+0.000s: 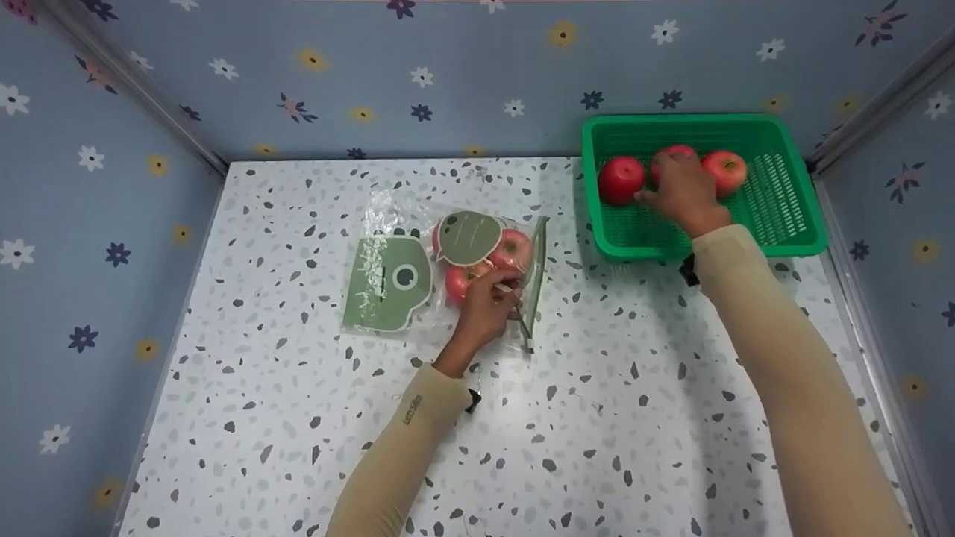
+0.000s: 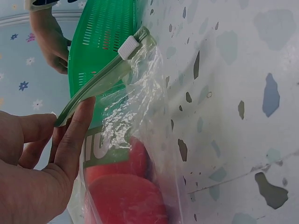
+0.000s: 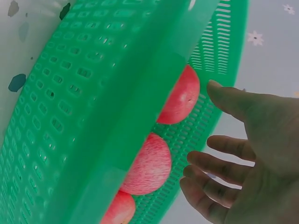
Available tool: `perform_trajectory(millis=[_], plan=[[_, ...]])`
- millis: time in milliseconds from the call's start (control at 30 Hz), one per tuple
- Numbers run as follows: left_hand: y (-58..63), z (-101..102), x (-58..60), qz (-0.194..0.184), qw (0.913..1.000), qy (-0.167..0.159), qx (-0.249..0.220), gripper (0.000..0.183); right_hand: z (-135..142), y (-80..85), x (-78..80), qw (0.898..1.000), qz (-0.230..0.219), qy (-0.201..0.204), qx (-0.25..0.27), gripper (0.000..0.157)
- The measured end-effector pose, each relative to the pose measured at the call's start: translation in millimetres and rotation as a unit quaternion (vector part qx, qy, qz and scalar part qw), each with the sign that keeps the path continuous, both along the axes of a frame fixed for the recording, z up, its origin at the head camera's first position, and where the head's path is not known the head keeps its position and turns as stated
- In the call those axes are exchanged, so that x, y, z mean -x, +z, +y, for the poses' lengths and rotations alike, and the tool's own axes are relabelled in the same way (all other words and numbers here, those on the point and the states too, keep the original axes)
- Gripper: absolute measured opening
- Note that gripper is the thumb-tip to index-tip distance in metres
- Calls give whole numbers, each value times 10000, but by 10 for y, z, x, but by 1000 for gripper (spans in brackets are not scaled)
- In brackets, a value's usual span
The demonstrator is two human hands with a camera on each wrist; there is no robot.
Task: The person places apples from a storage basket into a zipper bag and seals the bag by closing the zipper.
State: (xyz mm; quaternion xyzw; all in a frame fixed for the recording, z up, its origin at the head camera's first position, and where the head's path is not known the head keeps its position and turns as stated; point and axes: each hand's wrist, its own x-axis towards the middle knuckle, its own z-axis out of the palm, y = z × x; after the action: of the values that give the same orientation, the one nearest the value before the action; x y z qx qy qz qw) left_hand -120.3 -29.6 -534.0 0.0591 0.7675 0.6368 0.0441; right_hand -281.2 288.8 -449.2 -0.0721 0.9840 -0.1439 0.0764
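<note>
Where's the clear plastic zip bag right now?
In the head view, the clear plastic zip bag lies left of the green rectangular plastic basket, with the left hand at its zip edge.

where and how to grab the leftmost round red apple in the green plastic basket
Probably from above, gripping its rounded front and back: the leftmost round red apple sits near the left wall of the open-topped green plastic basket, with another red apple close on its right.
</note>
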Motion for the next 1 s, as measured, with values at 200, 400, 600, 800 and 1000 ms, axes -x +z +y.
perform_trajectory(millis=[200, 400, 600, 800, 1000], plan=[[-34, 1, 9, -7, 10000, -16, -35, 21, -29, 0, 101, 9992, -207, 149, -303, 47], [-41, -2, 11, 50, 10000, -4, -16, 20, -78, -3, 206, 9968, -588, 275, -460, 71], [-40, -6, 15, 51, 10000, -6, 31, 21, -96, -54, 271, 9960, -703, 368, -408, 68], [-48, -9, 10, 9, 10000, 41, 84, 21, -141, -89, 306, 9947, -956, 240, -286, 65], [-55, -8, 8, 14, 9996, 71, 272, 22, -181, -100, 340, 9926, -1175, 144, -256, 69]])
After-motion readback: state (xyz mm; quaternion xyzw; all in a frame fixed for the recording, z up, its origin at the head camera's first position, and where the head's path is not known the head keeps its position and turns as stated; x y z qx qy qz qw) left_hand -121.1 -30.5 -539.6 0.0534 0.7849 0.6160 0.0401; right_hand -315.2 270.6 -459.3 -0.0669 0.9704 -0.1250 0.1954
